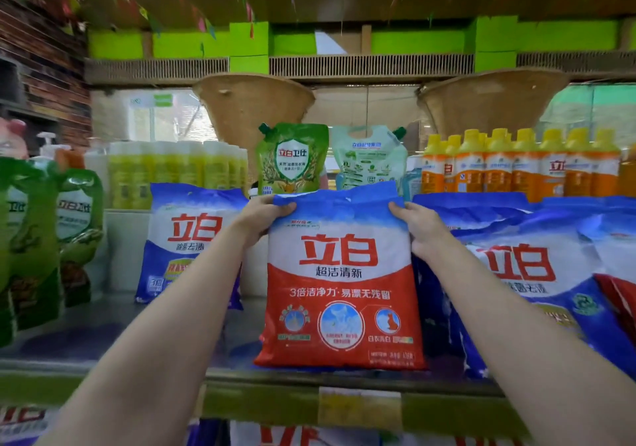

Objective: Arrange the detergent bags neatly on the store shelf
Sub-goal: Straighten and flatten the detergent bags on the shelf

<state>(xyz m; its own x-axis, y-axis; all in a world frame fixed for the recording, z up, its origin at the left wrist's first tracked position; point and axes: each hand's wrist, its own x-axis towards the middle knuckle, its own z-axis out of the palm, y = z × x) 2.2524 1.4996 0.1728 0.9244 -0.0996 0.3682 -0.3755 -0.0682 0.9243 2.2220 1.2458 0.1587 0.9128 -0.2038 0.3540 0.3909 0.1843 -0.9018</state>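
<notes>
On shelf (103,335), both hands' grip on red bag (340,290)

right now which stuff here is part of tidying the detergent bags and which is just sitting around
Job: red bag held at its top by left hand and right hand; blue bag; leaning blue bags; shelf.
Sitting around: orange bottles; yellow bottles; green pouch.

The red-and-white detergent bag (340,280) I hold stands upright at the shelf (275,382) front edge. Blue-and-white bags stand left (192,242) and lean stacked right (523,273).
</notes>
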